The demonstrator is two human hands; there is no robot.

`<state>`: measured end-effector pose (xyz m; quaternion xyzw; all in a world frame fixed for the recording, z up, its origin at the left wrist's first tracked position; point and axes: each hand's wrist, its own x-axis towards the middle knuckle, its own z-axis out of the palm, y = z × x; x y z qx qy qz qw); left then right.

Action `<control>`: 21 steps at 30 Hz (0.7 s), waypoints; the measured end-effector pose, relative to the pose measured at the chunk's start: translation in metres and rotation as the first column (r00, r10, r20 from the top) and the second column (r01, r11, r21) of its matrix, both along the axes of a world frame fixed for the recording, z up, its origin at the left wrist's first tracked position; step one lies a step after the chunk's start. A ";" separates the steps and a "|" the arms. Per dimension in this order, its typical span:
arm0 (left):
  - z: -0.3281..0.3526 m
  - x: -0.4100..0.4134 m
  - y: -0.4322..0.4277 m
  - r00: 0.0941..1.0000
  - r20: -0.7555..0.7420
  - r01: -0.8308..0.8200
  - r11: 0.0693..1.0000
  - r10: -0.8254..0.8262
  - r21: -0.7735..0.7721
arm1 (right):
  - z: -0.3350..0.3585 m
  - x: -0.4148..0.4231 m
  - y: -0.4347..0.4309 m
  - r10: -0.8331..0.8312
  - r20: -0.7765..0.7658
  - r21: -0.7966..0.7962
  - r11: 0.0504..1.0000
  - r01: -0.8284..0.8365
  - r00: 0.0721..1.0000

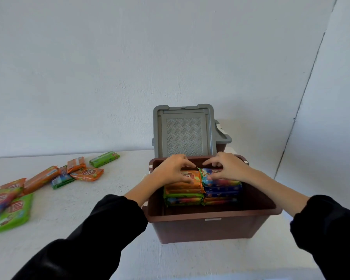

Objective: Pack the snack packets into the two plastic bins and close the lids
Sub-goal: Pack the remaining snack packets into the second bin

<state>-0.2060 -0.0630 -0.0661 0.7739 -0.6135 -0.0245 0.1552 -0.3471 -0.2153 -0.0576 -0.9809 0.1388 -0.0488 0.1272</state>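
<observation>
Hands reach into the open brown plastic bin (210, 229): the left hand (170, 173) grips the top orange snack packet (194, 177) of the left stack, the right hand (228, 168) grips the blue packet (223, 182) topping the right stack. A grey plastic lid (183, 134) stands upright just beyond. Loose orange and green packets (40, 179) lie on the white table (109, 190), left.

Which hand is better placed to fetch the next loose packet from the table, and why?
The left hand. The loose packets all lie on the table left of the bin, on that hand's side; the right hand would have to cross the bin. Both now grip stacked packets inside it.
</observation>
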 end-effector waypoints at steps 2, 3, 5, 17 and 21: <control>0.012 0.004 0.008 0.999 -0.040 -0.028 0.993 0.024 -0.113 | 0.009 0.009 0.003 0.027 0.056 0.045 0.999 -0.030 0.998; 0.018 0.007 0.013 0.997 -0.059 -0.054 0.984 0.044 -0.168 | 0.014 0.015 0.006 0.041 0.078 0.055 0.997 -0.046 0.996; 0.028 0.015 0.028 0.991 -0.095 -0.120 0.962 0.099 -0.247 | 0.021 0.029 0.015 0.072 0.124 0.065 0.995 -0.080 0.990; 0.023 0.073 0.199 0.724 -0.248 -0.689 0.663 0.644 -0.293 | 0.023 0.167 0.132 0.443 0.132 0.098 0.884 -0.457 0.887; 0.006 0.098 0.255 0.591 -0.264 -0.802 0.524 0.762 -0.286 | 0.009 0.224 0.178 0.515 0.082 0.093 0.849 -0.521 0.854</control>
